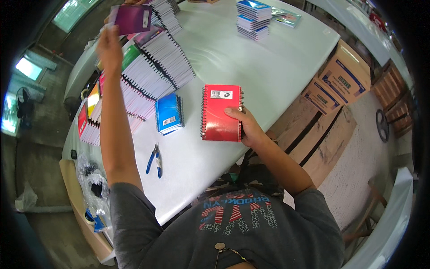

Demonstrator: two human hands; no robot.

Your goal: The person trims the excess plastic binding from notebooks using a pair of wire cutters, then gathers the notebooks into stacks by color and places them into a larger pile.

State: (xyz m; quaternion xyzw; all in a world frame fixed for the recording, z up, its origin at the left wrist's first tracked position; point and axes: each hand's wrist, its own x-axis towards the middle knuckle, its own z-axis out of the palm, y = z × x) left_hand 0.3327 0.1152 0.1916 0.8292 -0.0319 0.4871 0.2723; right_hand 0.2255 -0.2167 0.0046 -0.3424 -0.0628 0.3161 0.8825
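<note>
Stretched far to the upper left, my left hand [110, 50] is slightly blurred and closed on the end of a purple spiral notebook [131, 19]. That notebook is raised at the far end of long rows of spiral notebooks [145, 76]. My right hand [249, 127] grips red spiral notebooks [220, 117] by their right side, thumb flat on the top cover. Black coils show along both sides of the red ones; their exact number is hidden. Just left of them a small stack of blue notebooks [167, 113] rests on the table.
Blue-handled cutting pliers [154, 161] lie on the white-covered table [215, 49]. More blue notebooks [253, 20] are stacked at the far side. Cardboard boxes [342, 74] sit on a wooden surface [331, 139] to the right. Clear plastic wrapping [92, 181] lies at the left edge.
</note>
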